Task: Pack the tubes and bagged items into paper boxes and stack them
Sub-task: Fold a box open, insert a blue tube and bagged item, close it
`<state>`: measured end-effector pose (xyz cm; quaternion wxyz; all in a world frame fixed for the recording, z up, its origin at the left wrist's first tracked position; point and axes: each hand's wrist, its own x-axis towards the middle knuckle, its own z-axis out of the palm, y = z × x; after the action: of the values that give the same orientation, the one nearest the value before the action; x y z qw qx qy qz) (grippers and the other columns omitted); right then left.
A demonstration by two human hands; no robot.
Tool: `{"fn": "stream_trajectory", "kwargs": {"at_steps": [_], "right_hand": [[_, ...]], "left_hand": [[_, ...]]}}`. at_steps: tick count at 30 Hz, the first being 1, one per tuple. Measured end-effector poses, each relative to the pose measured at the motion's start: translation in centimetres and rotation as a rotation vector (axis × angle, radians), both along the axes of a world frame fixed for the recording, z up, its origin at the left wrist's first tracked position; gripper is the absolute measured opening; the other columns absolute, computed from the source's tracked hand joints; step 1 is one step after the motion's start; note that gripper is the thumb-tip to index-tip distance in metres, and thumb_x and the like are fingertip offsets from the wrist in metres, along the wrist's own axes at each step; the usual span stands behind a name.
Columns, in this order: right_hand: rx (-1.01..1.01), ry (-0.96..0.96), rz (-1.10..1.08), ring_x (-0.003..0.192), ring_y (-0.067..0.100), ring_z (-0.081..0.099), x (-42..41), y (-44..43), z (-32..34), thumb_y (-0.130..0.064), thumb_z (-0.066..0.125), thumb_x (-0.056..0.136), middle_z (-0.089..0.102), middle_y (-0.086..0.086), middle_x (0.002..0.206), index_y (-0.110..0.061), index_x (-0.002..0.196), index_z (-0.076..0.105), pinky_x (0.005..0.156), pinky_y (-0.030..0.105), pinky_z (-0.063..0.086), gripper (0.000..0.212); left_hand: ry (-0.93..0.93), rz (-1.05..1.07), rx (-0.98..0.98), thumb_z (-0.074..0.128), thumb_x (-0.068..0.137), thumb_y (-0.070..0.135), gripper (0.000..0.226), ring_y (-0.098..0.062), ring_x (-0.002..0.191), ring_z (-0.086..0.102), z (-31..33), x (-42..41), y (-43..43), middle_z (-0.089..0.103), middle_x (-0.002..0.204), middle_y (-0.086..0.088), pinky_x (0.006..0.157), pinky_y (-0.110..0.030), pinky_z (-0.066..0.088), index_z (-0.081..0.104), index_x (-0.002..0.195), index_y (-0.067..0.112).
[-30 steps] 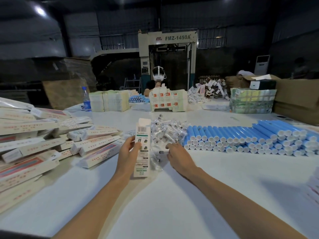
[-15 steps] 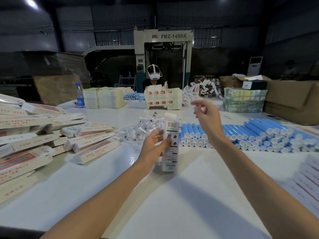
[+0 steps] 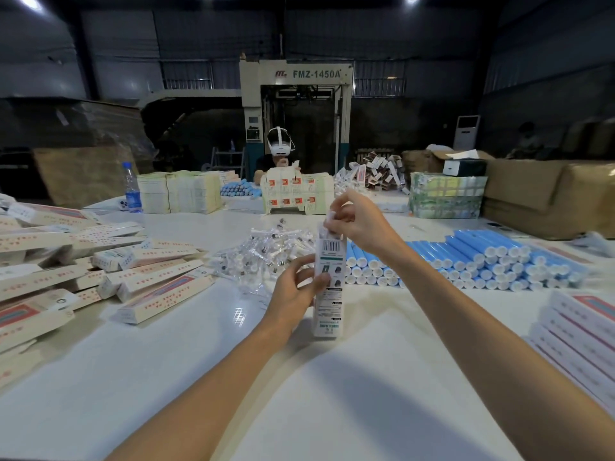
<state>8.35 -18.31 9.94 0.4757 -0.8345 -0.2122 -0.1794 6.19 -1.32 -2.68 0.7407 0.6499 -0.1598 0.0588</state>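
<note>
My left hand (image 3: pixel 297 289) grips the box (image 3: pixel 328 299) upright on the table (image 3: pixel 332 400), my right hand (image 3: pixel 361 221) pinches a small white item (image 3: pixel 331 215) at its open top, and judging by the tubes (image 3: pixel 466 257) and bags (image 3: pixel 266 252) lying loose, most packing remains.

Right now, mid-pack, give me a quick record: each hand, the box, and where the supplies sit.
left hand: grips the paper box at mid-height
paper box: upright, lower end at the table, top open
right hand: pinches a white piece at the box top; flap or bagged item, cannot tell
bagged items: loose pile behind the box
blue tubes: stacked rows to the right
other boxes: heaped at left
</note>
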Motion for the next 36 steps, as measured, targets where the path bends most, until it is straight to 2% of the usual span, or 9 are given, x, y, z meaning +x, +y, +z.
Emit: {"fn": "stream_trajectory", "kwargs": {"at_steps": [5, 9, 12, 14, 20, 24, 29, 32, 36], "right_hand": [[-0.180, -0.174, -0.109, 0.097, 0.017, 0.065, -0.2, 0.6, -1.6, -0.019, 0.075, 0.096, 0.074, -0.003, 0.096, -0.016, 0.099, 0.074, 0.082, 0.030, 0.049, 0.005], [-0.443, -0.314, -0.222, 0.123, 0.021, 0.049, -0.2, 0.1, -3.1, -0.026, 0.063, 0.104, 0.066, -0.003, 0.128, -0.019, 0.115, 0.078, 0.101, 0.038, 0.033, 0.020], [-0.199, -0.283, -0.190, 0.121, 0.010, 0.055, -0.8, -0.9, -4.8, -0.024, 0.054, 0.109, 0.057, -0.003, 0.135, -0.020, 0.139, 0.062, 0.103, 0.033, 0.043, 0.031], [-0.025, -0.213, -0.130, 0.110, -0.001, 0.060, -1.1, -1.5, -6.2, -0.027, 0.056, 0.108, 0.062, -0.007, 0.128, -0.026, 0.140, 0.056, 0.096, 0.030, 0.053, 0.032], [0.254, -0.077, 0.098, 0.109, 0.015, 0.070, -1.6, -1.4, -8.9, -0.027, 0.065, 0.105, 0.071, -0.001, 0.121, -0.037, 0.138, 0.061, 0.091, 0.032, 0.059, 0.035], [0.250, -0.068, 0.166, 0.110, 0.013, 0.068, -1.7, -1.1, -9.0, -0.030, 0.059, 0.107, 0.067, -0.011, 0.120, -0.041, 0.135, 0.064, 0.084, 0.022, 0.056, 0.030], [0.169, -0.119, 0.146, 0.110, 0.016, 0.068, -1.8, -1.3, -8.6, -0.021, 0.058, 0.108, 0.062, -0.007, 0.120, -0.030, 0.128, 0.069, 0.086, 0.027, 0.056, 0.025], [0.084, -0.199, 0.127, 0.106, 0.014, 0.068, -1.8, -1.5, -8.2, -0.020, 0.057, 0.108, 0.061, -0.005, 0.116, -0.027, 0.125, 0.070, 0.083, 0.022, 0.054, 0.022], [0.023, -0.229, 0.112, 0.109, 0.015, 0.067, -1.7, -1.6, -8.0, -0.023, 0.056, 0.109, 0.063, -0.002, 0.117, -0.022, 0.125, 0.070, 0.089, 0.027, 0.056, 0.022]], "left_hand": [[-0.032, -0.012, 0.029, 0.085, 0.084, 0.046, 0.059, -0.023, 0.114, 0.075, 0.1, -0.4, 0.3, 0.077, 0.124, -0.002, 0.092, -0.044, 0.063, 0.059, 0.133, 0.027], [-0.047, -0.014, 0.025, 0.083, 0.086, 0.035, 0.057, -0.022, 0.116, 0.074, 0.3, -0.5, 0.5, 0.081, 0.112, 0.000, 0.093, -0.044, 0.061, 0.053, 0.135, 0.030], [-0.074, -0.021, 0.051, 0.080, 0.092, 0.027, 0.073, -0.023, 0.117, 0.073, 0.7, -0.5, 1.0, 0.080, 0.117, -0.007, 0.099, -0.049, 0.059, 0.038, 0.149, 0.042], [-0.099, -0.037, 0.080, 0.077, 0.097, 0.021, 0.078, -0.026, 0.118, 0.073, 0.9, -0.6, 1.2, 0.079, 0.119, -0.010, 0.101, -0.049, 0.058, 0.032, 0.153, 0.053], [-0.183, -0.062, 0.228, 0.071, 0.104, 0.018, 0.076, -0.020, 0.116, 0.073, 1.3, -0.5, 1.4, 0.079, 0.120, -0.004, 0.098, -0.047, 0.061, 0.036, 0.153, 0.064], [-0.217, -0.053, 0.301, 0.072, 0.103, 0.019, 0.073, -0.016, 0.118, 0.072, 1.5, -0.2, 1.7, 0.079, 0.121, 0.002, 0.097, -0.044, 0.061, 0.038, 0.152, 0.061], [-0.251, -0.024, 0.348, 0.074, 0.099, 0.021, 0.066, -0.020, 0.113, 0.072, 1.7, -0.1, 1.8, 0.079, 0.116, 0.004, 0.098, -0.050, 0.060, 0.043, 0.149, 0.050], [-0.276, -0.025, 0.365, 0.074, 0.098, 0.022, 0.063, -0.021, 0.108, 0.072, 1.8, -0.2, 1.8, 0.079, 0.113, 0.003, 0.097, -0.050, 0.061, 0.043, 0.148, 0.044], [-0.272, -0.030, 0.361, 0.074, 0.098, 0.019, 0.062, -0.021, 0.107, 0.072, 1.9, -0.2, 1.8, 0.079, 0.113, 0.001, 0.097, -0.048, 0.060, 0.043, 0.147, 0.043]]}}
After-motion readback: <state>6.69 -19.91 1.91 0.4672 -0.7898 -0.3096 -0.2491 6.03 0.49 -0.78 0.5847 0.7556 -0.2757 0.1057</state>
